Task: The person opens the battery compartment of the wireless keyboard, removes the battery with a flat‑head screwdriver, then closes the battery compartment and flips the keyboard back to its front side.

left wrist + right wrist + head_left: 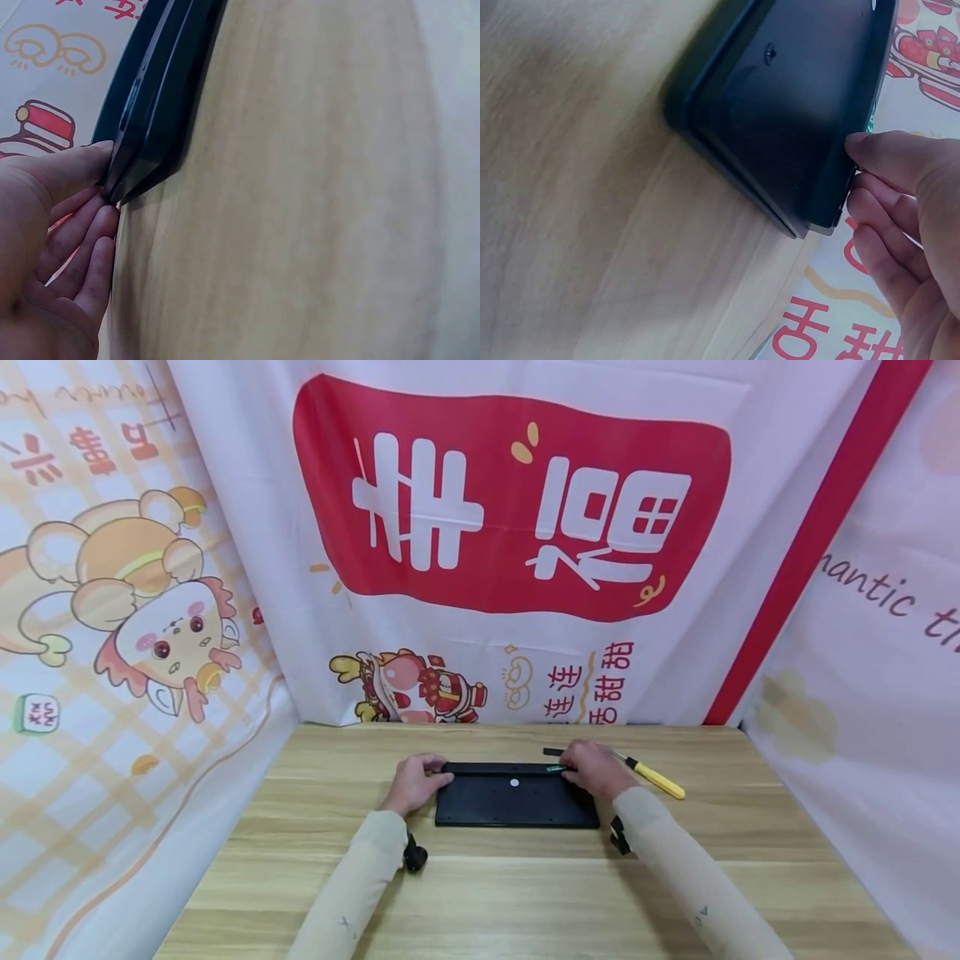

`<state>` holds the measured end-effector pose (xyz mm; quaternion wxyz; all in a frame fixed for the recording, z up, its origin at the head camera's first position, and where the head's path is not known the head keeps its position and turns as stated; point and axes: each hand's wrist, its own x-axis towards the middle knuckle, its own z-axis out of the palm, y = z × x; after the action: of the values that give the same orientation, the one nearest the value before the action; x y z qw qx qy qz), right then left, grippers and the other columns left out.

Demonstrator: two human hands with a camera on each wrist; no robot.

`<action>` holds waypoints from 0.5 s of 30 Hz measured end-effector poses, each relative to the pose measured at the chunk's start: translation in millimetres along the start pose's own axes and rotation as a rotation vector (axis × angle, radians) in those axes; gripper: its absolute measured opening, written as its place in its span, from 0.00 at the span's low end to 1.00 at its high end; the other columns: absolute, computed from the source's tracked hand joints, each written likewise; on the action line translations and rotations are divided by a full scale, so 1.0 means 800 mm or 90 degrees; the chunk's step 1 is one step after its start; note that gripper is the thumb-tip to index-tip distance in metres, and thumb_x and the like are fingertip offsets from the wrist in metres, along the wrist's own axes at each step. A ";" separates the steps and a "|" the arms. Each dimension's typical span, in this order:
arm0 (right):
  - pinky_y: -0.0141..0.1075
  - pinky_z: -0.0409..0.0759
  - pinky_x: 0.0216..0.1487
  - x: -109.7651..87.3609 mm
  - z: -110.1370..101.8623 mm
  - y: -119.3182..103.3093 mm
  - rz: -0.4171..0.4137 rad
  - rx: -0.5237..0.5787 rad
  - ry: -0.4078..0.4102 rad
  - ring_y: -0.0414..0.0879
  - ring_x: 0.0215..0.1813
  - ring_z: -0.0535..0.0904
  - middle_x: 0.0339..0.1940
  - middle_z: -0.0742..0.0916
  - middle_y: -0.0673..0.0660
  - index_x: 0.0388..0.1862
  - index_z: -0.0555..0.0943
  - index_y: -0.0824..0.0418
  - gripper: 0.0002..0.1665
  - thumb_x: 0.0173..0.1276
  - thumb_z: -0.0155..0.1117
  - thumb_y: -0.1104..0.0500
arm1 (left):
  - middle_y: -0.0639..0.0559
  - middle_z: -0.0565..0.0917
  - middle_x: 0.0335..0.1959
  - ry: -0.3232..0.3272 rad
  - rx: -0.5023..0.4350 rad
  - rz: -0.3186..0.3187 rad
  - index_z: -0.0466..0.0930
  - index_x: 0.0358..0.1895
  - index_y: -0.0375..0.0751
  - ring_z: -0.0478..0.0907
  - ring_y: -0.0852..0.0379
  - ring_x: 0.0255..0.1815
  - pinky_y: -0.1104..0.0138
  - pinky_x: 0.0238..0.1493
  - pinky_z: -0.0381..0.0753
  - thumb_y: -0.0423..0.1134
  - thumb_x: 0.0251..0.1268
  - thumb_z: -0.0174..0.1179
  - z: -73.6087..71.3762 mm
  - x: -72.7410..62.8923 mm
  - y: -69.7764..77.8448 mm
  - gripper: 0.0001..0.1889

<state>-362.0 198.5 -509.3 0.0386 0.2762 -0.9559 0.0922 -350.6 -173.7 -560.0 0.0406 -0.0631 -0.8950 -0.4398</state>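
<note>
A black keyboard (487, 806) lies underside up on the table, its raised ridge along the far edge and a round white sticker (513, 782) near the middle. My left hand (415, 782) grips its far left corner, thumb on top and fingers beyond the edge, as the left wrist view shows. At the far right end my right hand (594, 770) pinches the ridge between thumb and fingers. Beside those fingertips a small green piece (556, 768) shows in the ridge; the hand hides part of that end.
A screwdriver with a yellow handle (660, 779) lies right of the right hand, its shaft pointing toward that hand. A small black strip (553, 752) lies behind the keyboard. Printed cloth (510, 685) hangs at the wooden table's (510, 893) back edge and both sides.
</note>
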 end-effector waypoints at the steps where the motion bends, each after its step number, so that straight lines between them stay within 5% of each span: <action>1: 0.37 0.81 0.36 0.001 -0.001 0.000 -0.001 0.003 -0.001 0.40 0.34 0.77 0.33 0.87 0.51 0.33 0.89 0.58 0.03 0.68 0.77 0.62 | 0.47 0.92 0.51 0.000 0.000 0.000 0.91 0.54 0.45 0.87 0.49 0.53 0.51 0.58 0.86 0.38 0.67 0.74 0.000 0.000 0.000 0.13; 15: 0.38 0.82 0.39 0.022 -0.011 0.013 0.043 0.132 -0.094 0.41 0.33 0.79 0.30 0.89 0.50 0.34 0.90 0.61 0.02 0.67 0.76 0.66 | 0.46 0.91 0.50 -0.003 0.006 0.014 0.91 0.54 0.44 0.87 0.48 0.53 0.51 0.56 0.86 0.37 0.68 0.73 0.000 -0.001 0.000 0.13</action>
<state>-382.5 199.6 -500.3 -0.0636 0.2527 -0.9501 0.1713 -350.0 -173.7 -559.8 0.0437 -0.0738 -0.8963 -0.4352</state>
